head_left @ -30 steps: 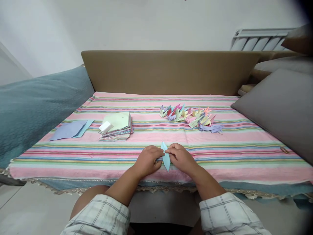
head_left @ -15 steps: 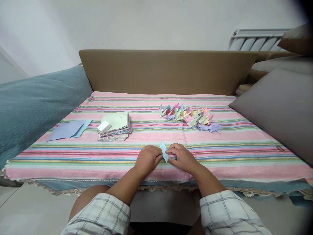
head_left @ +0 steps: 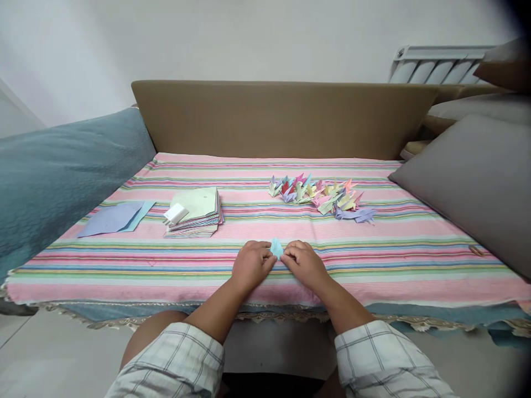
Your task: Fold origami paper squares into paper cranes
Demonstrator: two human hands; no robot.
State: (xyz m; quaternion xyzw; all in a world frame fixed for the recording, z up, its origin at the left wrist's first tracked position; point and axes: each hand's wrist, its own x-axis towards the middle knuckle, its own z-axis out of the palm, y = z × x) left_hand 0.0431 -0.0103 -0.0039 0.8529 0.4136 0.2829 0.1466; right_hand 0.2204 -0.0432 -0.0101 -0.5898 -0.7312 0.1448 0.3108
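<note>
A small light-blue folded paper lies between my hands near the front of the striped cloth. My left hand pinches its left side, thumb and fingers together. On the right side, my right hand grips the same paper with thumb and forefinger. The fingertips cover its edges, and the visible part looks short and roughly triangular. Beyond my right hand lies a cluster of folded paper cranes in many colours.
A stack of square paper with a white plug adapter on it stands at left. Purple and blue sheets lie beside it. A grey cushion bounds the right, a blue-covered armrest the left. A small brown ring-like item lies right.
The long, pointed blue paper has been folded over: its near point has moved up and away from me, leaving a shorter shape. Both hands stay on it, their thumbs now closer to its near edge.
</note>
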